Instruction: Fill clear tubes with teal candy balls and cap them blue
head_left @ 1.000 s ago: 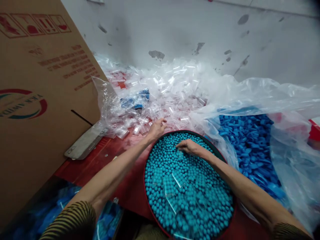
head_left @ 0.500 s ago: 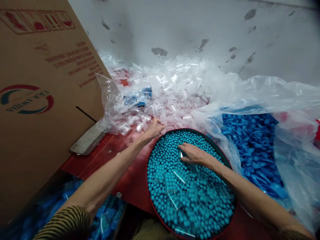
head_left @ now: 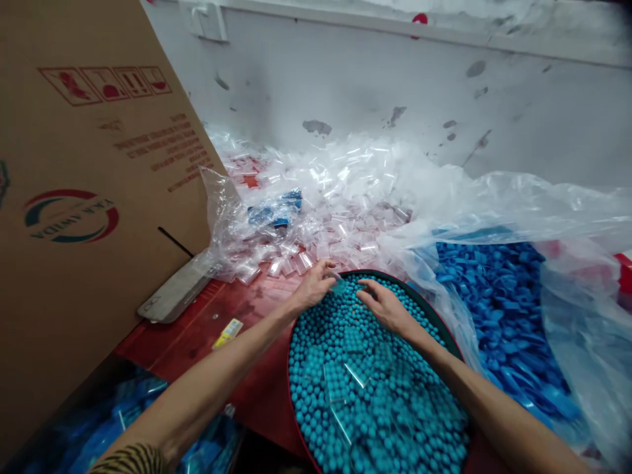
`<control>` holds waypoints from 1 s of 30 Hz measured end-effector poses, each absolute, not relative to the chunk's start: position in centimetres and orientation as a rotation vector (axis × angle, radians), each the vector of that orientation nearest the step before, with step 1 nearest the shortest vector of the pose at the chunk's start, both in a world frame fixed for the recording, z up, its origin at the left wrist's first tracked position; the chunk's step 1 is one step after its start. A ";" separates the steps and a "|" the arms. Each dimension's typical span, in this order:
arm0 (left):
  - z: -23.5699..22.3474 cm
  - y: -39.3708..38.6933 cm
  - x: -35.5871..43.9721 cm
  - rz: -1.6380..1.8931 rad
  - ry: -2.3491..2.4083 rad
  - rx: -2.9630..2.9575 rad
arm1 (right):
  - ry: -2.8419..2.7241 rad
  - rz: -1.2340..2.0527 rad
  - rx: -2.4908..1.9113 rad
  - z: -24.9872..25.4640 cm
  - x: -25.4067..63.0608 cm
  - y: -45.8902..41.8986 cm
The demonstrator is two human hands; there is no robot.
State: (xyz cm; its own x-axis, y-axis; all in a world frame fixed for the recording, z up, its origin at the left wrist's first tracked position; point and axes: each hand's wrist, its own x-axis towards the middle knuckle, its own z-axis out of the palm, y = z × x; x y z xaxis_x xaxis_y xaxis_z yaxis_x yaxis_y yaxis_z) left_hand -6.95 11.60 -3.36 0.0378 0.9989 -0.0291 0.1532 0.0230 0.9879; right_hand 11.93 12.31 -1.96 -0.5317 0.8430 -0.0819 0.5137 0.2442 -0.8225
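A round tub [head_left: 292,395] with a red rim is filled with small turquoise balls [head_left: 316,368]. Several clear plastic pieces [head_left: 356,375] lie on top of the balls. At the tub's far left rim, my left hand [head_left: 316,286] pinches a small clear plastic piece [head_left: 338,282], its exact shape blurred. My right hand [head_left: 388,308] hovers over the balls just to the right, thumb and fingers apart, with nothing visible in it. A heap of similar clear pieces [head_left: 345,227] spreads behind the tub.
A large cardboard box [head_left: 99,276] stands at left, beside a grey flat object [head_left: 172,293] on the red table [head_left: 257,342]. A yellow-and-white item [head_left: 228,334] lies near my left forearm. Blue plastic parts [head_left: 498,303] fill a clear bag [head_left: 567,336] at right. More blue pieces [head_left: 123,415] sit lower left.
My left hand has drawn from the heap's edge to the tub rim with a clear piece. My right hand has lifted from the balls, its fingers opened. The view has tilted up.
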 end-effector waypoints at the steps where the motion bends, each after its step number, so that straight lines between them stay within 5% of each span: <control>1: -3.6 11.5 -6.6 1.108 1.316 1.332 | -2.000 1.311 -1.304 -2.1 11.1 12.9; 5: -4.1 10.9 -5.0 1.267 1.511 1.471 | -1.638 1.594 -1.322 -2.5 8.2 14.1; 9: -4.2 10.4 -3.6 1.368 1.621 1.495 | -1.609 1.542 -1.328 -2.8 7.7 14.1; 17: -3.5 9.5 -5.4 1.239 1.646 1.571 | -2.589 0.215 -1.222 -1.6 8.4 13.2; 21: -3.1 9.1 -7.2 1.196 1.883 1.569 | -2.949 -0.083 -0.998 -2.4 6.9 11.5; 26: -3.7 8.4 -7.6 1.149 1.866 1.659 | -3.187 0.003 -0.581 -3.1 7.0 10.0; 30: -3.8 8.3 -7.5 1.190 1.828 1.688 | -3.244 0.442 -0.540 -2.0 7.5 10.9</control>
State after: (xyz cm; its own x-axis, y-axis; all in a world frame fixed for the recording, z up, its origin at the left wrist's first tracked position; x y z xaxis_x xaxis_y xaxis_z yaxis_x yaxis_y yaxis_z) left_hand -7.48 8.28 -3.76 -0.2057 0.9432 0.2608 0.6203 -0.0805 0.7802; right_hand 7.45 10.89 -2.04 -0.9319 0.2925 -0.2144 0.3392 0.9121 -0.2301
